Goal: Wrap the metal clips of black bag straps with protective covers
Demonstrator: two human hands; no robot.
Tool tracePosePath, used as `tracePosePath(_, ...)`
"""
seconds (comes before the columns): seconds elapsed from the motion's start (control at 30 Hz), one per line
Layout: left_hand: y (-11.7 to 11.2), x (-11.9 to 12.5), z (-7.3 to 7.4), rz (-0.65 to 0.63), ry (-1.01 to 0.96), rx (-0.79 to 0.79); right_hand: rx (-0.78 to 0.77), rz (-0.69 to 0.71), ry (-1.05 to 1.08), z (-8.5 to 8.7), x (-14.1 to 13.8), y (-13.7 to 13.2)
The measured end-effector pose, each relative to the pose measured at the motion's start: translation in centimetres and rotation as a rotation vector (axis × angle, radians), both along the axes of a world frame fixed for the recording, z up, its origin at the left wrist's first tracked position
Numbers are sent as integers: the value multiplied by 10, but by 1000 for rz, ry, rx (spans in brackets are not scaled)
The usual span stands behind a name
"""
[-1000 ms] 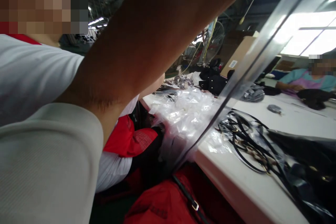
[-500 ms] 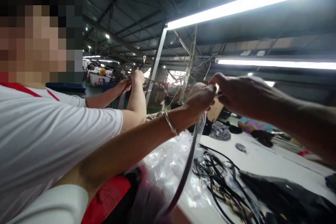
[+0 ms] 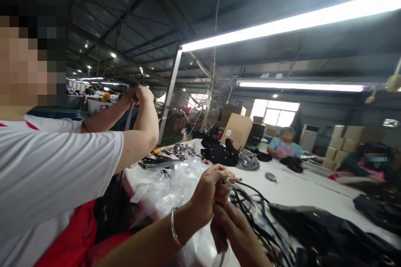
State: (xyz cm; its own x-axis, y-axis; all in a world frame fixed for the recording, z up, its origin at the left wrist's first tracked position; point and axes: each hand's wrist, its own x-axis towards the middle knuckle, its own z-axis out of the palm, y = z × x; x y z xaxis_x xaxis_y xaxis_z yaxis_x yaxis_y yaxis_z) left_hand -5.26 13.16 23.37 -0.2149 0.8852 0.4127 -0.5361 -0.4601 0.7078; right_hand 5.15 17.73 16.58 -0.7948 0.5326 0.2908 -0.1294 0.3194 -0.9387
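Note:
My left hand [image 3: 208,194], with a bangle at the wrist, is closed around the upper end of a dark strap. The strap's metal end fitting [image 3: 234,180] pokes out past the fingers to the right. Just below and touching it, my right hand [image 3: 236,227] is closed on the same strap [image 3: 219,235], which hangs down under both hands. A clear plastic sleeve covered the strap earlier; how it sits now is partly hidden. Behind the hands lies a heap of clear plastic bags [image 3: 178,187]. Black straps [image 3: 250,204] lie tangled to the right.
A co-worker in a white shirt [image 3: 72,158] stands close at left, holding up another strap [image 3: 129,114]. Black cloth items [image 3: 326,225] lie on the white table [image 3: 300,187]. Farther off are a cardboard box [image 3: 236,131] and two seated people across the table.
Both my hands have come down from raised height, the right now below the left instead of beside it. The view has turned right, showing the people across the table.

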Motion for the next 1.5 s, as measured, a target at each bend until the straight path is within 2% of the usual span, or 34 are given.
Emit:
tracePosePath(0.1, -9, 3, -28, -63, -51, 0, 222, -241, -137, -15, 22, 3)
tracePosePath(0.17, -17, 0, -46, -67, -48, -76, 351, -369, -192, -24, 38, 4)
tracePosePath(0.23, -23, -8, -61, -102, -16, -205, 474, -435, -229, -36, 50, 5)
tracePosePath(0.33, -27, -23, -81, -233, 56, -368, 674, -514, -264, -55, 61, 6)
tracePosePath(0.47, -34, -38, -100, -511, 180, -562, 902, -631, -292, -78, 68, 9)
tracePosePath(0.6, -42, -38, -107, -692, 161, -611, 1060, -651, -215, -96, 72, 10)
tracePosePath(0.73, -44, -29, -114, -777, 98, -726, 988, -661, -210, -118, 80, 9)
tracePosePath(0.9, -43, -22, -132, -715, 157, -760, 786, -639, -301, -150, 90, 7)
tracePosePath(1.0, -41, -21, -145, -704, 129, -813, 745, -626, -298, -161, 93, 3)
tracePosePath(1.17, -37, -23, -161, -737, 137, -928, 881, -509, -315, -161, 94, -1)
tracePosePath(1.3, -39, -20, -164, -728, 305, -871, 929, -442, -277, -160, 94, 1)
tracePosePath(1.4, -42, -16, -165, -693, 337, -824, 878, -430, -284, -162, 93, 2)
tracePosePath(1.5, -45, -14, -169, -706, 277, -793, 734, -418, -236, -164, 91, 1)
